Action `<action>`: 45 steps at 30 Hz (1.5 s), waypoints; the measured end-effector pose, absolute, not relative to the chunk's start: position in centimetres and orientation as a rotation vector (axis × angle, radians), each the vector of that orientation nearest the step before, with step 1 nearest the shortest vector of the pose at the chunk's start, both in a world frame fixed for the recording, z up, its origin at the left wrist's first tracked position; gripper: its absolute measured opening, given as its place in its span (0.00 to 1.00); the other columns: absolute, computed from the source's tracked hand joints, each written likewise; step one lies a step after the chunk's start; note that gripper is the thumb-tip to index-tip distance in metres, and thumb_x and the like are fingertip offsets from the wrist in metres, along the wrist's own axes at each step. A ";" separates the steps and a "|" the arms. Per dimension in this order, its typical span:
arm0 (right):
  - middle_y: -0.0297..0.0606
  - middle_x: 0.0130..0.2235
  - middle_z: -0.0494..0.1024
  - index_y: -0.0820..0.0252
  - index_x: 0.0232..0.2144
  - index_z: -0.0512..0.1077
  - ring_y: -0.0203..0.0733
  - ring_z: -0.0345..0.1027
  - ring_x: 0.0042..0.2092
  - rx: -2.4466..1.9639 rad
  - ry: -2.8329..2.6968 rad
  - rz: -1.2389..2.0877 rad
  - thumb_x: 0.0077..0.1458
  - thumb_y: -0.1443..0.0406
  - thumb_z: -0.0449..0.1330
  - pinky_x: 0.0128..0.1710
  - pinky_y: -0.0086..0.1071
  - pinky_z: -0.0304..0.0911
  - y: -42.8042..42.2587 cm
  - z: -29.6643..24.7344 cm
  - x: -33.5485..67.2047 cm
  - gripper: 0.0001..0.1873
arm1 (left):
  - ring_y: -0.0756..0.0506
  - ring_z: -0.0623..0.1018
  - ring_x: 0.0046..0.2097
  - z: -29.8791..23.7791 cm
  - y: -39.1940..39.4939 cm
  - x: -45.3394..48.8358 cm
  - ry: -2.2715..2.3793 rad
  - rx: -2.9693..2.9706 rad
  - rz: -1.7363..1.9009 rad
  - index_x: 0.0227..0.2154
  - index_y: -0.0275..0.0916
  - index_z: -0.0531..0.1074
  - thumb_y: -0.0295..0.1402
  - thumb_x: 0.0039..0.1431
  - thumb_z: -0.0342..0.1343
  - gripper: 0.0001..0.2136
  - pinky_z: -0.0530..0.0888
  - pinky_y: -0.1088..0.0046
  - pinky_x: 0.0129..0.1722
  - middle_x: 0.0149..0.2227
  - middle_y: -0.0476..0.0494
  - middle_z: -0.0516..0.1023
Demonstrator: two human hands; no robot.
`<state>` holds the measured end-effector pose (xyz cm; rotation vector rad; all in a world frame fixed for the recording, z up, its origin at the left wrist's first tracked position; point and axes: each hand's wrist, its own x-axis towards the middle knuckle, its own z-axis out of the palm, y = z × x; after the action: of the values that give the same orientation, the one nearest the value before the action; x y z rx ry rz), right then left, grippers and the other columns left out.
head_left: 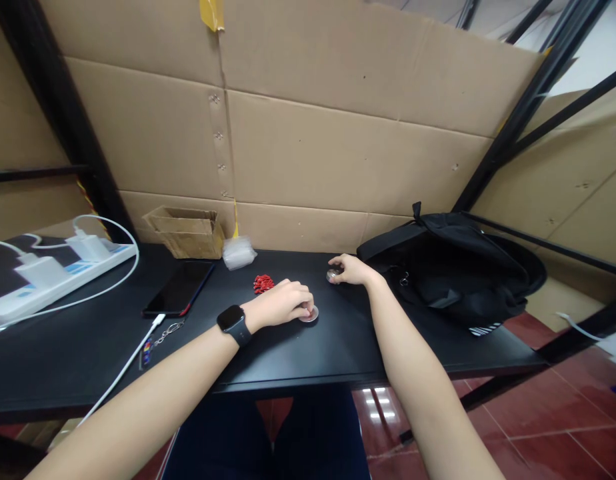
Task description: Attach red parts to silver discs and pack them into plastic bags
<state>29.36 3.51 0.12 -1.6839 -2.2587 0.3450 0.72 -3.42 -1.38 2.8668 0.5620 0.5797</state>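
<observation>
My left hand point(291, 301), with a dark watch on its wrist, is at the middle of the black table. Its fingers are bent together over a small round clear dish point(312, 315), and the fingertips hide part of it. Whatever they pinch is too small or covered to name. Just beyond this hand lies a little pile of red pieces point(263, 284). Farther right, my right hand point(353, 270) curls its thumb and fingers around a small clear round container point(331, 275) at the tabletop.
A black bag point(453, 267) fills the table's right side. At the back are an open cardboard box point(188, 231) and a clear plastic packet point(239, 253). To the left lie a phone point(181, 288) on a white cable, a keychain point(158, 339) and a power strip point(53, 283).
</observation>
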 end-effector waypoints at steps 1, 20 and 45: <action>0.49 0.53 0.78 0.62 0.53 0.76 0.51 0.75 0.50 -1.640 -2.235 0.305 0.45 0.61 0.73 0.51 0.38 0.68 3.4 0.2 29.0 0.31 | 0.45 0.77 0.43 -1.3 -3.3 0.6 0.579 2.849 0.593 0.34 0.41 0.74 0.35 0.67 0.56 0.07 0.66 0.70 0.45 0.37 0.47 0.80; 0.40 0.44 0.78 0.59 0.48 0.74 0.36 0.72 0.35 -0.900 -2.044 0.936 0.43 0.53 0.74 0.33 0.28 0.67 0.0 0.5 19.4 0.32 | 0.47 0.79 0.34 0.5 -0.6 -3.2 1.026 2.440 1.133 0.29 0.38 0.76 0.30 0.54 0.59 0.02 0.71 0.74 0.37 0.32 0.49 0.83; 0.37 0.37 0.82 0.59 0.43 0.80 0.40 0.74 0.37 -1.599 -2.229 0.482 0.39 0.57 0.75 0.38 0.29 0.65 4.8 -1.8 30.6 0.26 | 0.38 0.74 0.57 -2.6 3.5 -6.7 1.336 2.657 0.593 0.51 0.40 0.76 0.51 0.69 0.41 0.25 0.67 0.59 0.59 0.54 0.36 0.77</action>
<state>30.65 4.84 -1.82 -1.5992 -2.2293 0.4818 -6.66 3.53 -2.57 2.6572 1.3363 0.5929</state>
